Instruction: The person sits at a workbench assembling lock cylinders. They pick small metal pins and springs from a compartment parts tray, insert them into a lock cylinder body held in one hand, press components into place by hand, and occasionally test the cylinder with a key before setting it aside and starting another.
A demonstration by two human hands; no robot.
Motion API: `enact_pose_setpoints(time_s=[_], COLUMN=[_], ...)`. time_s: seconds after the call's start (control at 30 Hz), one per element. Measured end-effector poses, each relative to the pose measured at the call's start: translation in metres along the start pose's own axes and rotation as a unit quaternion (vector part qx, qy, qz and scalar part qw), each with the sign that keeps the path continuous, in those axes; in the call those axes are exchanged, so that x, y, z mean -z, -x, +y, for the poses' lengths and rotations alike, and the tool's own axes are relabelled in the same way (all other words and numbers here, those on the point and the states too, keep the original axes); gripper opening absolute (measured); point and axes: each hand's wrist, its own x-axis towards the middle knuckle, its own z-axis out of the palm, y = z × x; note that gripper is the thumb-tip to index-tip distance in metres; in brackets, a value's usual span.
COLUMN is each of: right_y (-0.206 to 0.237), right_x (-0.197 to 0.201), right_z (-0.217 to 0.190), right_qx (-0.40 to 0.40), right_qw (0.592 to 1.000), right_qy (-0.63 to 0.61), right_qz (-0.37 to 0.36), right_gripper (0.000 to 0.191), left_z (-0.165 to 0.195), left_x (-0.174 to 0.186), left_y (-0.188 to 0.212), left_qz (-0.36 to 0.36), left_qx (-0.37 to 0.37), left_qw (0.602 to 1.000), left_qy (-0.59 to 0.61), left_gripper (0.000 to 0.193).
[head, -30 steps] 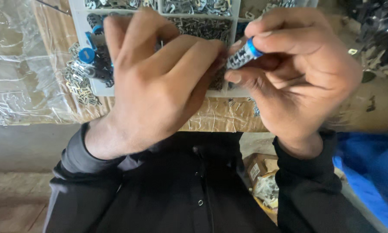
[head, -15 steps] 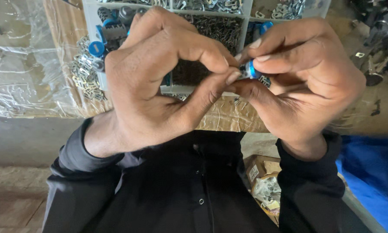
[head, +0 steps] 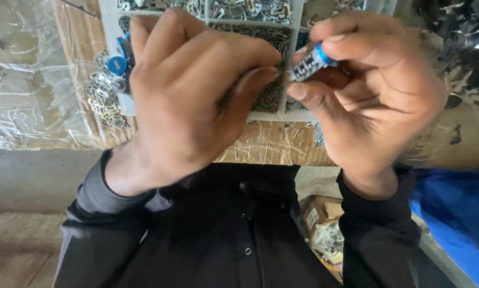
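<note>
From the head view, I have my right hand (head: 372,90) curled around a small cylinder with a blue cap and a dark printed wrap (head: 311,63). Thumb below and forefinger above pinch it near the capped end, so the other end pokes out to the left, towards my other hand. That leaves the free tip exposed where I can get at it. My remaining fingers are folded into the palm, out of the way.

My left hand (head: 191,96) is drawn shut, the thumb pressed up against the forefinger tip just beside the cylinder's free end. Whether something tiny sits between those fingertips I cannot tell; nothing shows there. The two hands are close, nearly touching.

I hold both directly above the white plastic compartment tray (head: 111,80), so the small metal parts (head: 250,9) in its cells are within easy reach and anything dropped falls back in. More blue-capped cylinders (head: 118,66) lie at the tray's left side, partly behind my left hand, with a loose heap of small metal clips (head: 102,101) just outside the tray wall.

The tray rests on a counter wrapped in brown tape and clear plastic sheet (head: 31,106). My black sleeves and shirt fill the lower frame, and blue fabric (head: 458,224) lies to the right.
</note>
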Motion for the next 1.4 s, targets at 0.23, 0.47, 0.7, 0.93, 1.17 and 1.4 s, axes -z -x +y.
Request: enact_pose_setpoints(time_s=[0.23,0.47,0.7,0.93,1.17,1.4], right_y=[-0.003,0.001,0.000,0.002,0.000,-0.003], right_x=[0.001,-0.001,-0.005,-0.006,-0.007,-0.010], right_z=[0.008,0.009,0.004,0.004,-0.001,-0.012], right_qx=[0.055,0.039,0.057,0.050,0.022,-0.080], right_qw=[0.998,0.999,0.997,0.998,0.999,0.993], right_qy=[0.012,0.005,0.043,0.025,-0.036,-0.067], right_qz=[-0.033,-0.022,-0.009,0.002,0.004,0.047], right_gripper=[0.036,0.033,0.034,0.032,0.032,0.035], left_z=[0.002,0.003,0.003,0.000,0.002,0.006], left_x=[0.002,0.003,0.003,0.001,-0.007,-0.002], left_y=[-0.002,0.001,-0.001,0.004,-0.008,-0.005], left_qz=[-0.003,-0.009,-0.009,-0.002,0.042,-0.007], left_qx=[0.082,0.100,0.081,0.069,0.013,0.022], left_qw=[0.968,0.955,0.973,0.971,0.998,0.999], left_qy=[0.237,0.279,0.215,0.231,0.038,-0.027], left_gripper=[0.021,0.026,0.025,0.023,0.025,0.020])
